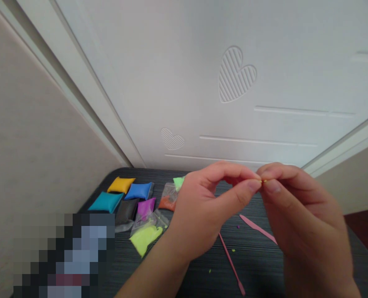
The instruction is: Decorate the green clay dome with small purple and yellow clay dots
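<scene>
My left hand [202,203] and my right hand [308,211] meet above the table, thumbs and forefingers pinched tip to tip. Between the fingertips shows a tiny yellow bit of modelling clay [264,181], mostly covered by the fingers. Both hands are closed on it. On the table below lie a pink plastic knife [258,229], partly behind my right hand, and a thin pink modelling tool [232,263]. Small crumbs of clay are scattered near them, one purple [237,227] and one yellow-green [233,250].
Several clay packets lie at the left: yellow [121,185], blue [139,191], teal [106,202], black [127,211], purple [146,208], orange [167,203] and lime [145,239]. A white panel with embossed hearts [236,76] rises behind the dark table [196,285]. The lower left is pixelated.
</scene>
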`<state>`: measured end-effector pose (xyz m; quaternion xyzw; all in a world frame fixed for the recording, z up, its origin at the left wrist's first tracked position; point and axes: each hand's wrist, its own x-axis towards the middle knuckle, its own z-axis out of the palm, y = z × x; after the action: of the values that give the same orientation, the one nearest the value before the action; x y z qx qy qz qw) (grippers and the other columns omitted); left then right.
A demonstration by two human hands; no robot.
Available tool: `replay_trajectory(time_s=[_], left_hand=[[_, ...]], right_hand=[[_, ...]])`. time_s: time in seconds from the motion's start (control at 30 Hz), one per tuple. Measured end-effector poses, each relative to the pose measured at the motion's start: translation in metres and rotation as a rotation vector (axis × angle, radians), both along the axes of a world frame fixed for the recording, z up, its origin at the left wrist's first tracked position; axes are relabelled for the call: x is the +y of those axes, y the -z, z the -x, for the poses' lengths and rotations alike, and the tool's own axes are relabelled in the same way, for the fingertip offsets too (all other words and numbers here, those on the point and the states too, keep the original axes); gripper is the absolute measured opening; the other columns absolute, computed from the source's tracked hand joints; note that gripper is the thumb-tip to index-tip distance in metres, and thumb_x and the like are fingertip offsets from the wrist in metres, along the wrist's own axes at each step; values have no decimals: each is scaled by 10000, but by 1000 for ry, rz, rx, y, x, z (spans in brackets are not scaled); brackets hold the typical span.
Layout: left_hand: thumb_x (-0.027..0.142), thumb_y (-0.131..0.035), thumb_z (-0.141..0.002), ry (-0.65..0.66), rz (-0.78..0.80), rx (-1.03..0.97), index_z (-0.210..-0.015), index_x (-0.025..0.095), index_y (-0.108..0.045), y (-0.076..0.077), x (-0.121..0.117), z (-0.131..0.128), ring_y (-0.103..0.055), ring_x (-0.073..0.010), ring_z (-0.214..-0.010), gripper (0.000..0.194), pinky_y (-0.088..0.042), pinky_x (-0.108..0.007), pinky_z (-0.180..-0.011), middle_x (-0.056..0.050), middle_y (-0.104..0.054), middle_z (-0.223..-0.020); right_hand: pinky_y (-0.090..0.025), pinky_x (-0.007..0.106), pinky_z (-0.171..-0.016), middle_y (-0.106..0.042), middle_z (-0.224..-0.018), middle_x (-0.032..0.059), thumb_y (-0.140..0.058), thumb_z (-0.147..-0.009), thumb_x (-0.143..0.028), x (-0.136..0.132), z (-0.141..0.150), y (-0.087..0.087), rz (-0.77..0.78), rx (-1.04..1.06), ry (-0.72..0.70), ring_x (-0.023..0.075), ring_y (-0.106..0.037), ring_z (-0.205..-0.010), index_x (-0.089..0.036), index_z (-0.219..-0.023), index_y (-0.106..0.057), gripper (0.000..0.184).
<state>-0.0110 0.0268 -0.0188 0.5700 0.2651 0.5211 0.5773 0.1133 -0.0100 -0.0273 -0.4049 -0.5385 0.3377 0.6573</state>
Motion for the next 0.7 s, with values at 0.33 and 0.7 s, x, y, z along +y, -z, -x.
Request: replay_trajectory(time_s=[0.33,0.7], left_hand=[[162,-570,-785,181,68,-227,-754,189,-623,-2,1,4,-494,-88,-709,67,-408,-204,-672,13,-544,-714],[234,-521,-777,-147,-20,-393,-666,209,-564,-13,25,40,-422,-93,-604,122,-409,-247,-647,14,-430,-689]], right_hand=[[-464,217,-610,-574,-848,2,-525,-830,-175,-2,-7,-4,-22,-94,10,118,-558,-776,-227,-876,-587,93],[-434,298,-616,-640,-734,18,-428,-822,-179,10,33,26,277,-1495,-508,171,-599,-680,-194,-767,-590,171]])
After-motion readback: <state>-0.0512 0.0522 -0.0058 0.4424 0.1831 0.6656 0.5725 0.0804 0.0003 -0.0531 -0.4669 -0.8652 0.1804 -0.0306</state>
